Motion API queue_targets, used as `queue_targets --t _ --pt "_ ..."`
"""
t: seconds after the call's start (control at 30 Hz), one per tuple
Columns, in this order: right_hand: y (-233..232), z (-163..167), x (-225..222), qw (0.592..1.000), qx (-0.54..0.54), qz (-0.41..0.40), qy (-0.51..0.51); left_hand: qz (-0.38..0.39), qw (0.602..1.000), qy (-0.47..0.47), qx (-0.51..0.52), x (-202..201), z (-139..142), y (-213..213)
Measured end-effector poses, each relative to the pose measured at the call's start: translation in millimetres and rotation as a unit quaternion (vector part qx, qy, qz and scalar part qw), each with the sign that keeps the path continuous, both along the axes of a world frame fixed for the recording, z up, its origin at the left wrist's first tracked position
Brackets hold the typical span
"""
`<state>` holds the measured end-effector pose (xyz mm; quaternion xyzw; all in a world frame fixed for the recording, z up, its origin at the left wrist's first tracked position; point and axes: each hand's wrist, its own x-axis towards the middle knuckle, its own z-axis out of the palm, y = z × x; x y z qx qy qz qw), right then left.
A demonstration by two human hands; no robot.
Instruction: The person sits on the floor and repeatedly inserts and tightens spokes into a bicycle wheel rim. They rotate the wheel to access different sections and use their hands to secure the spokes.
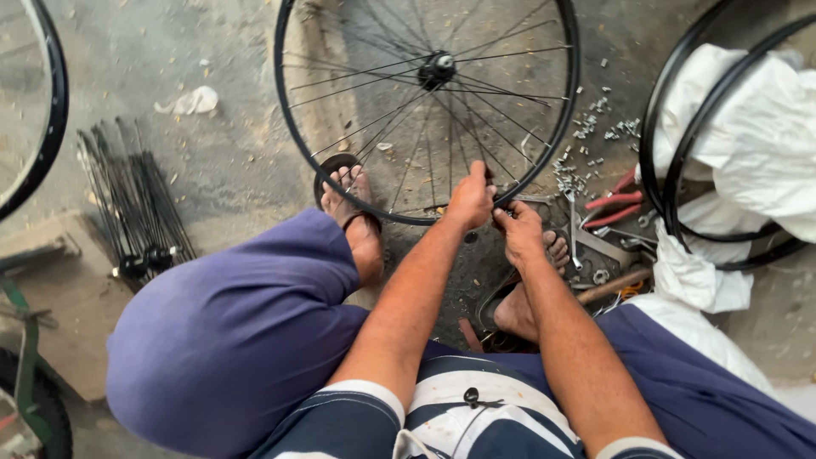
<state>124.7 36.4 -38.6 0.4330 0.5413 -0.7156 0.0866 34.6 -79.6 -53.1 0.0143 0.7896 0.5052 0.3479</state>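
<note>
so this is a bicycle wheel (427,110) standing upright on the concrete floor (229,161), filling the upper middle of the frame, held between the person's sandalled feet. both hands meet at the bottom of the rim (408,217), just right of centre. the left hand (470,200) is closed around the lower end of a spoke (476,140) right where it meets the rim, fingers curled and pinching. the right hand (518,228) is closed too, touching the rim just beside the left one; it looks like it's pinching something small, but i can't tell what, it's hidden by the fingers.

looks to me like the step in hand is seating or tightening a spoke end at the rim, with the hub (438,66) already laced. i'd guess the next move needs a steady pinch on the spoke while the other hand twists, and the wheel kept from rolling.

around it: a bundle of loose spokes (136,212) at the left, a scatter of small metal nipples (586,136) right of the wheel, red-handled pliers (614,204) just beside the right foot, and spare rims (671,178) wrapped in white plastic at the far right.
</note>
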Motion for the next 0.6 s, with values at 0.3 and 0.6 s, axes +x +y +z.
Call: queue_targets --t 0.3,0.6 --pt "11.8 -12.6 2.2 0.999 -0.024 -0.044 0.021 0.004 0.999 -0.037 -0.005 -3.8 3.8 3.5" --pt "12.1 -14.2 5.2 0.999 -0.02 -0.042 0.016 0.004 0.999 -0.043 -0.001 -4.5 4.0 4.1"
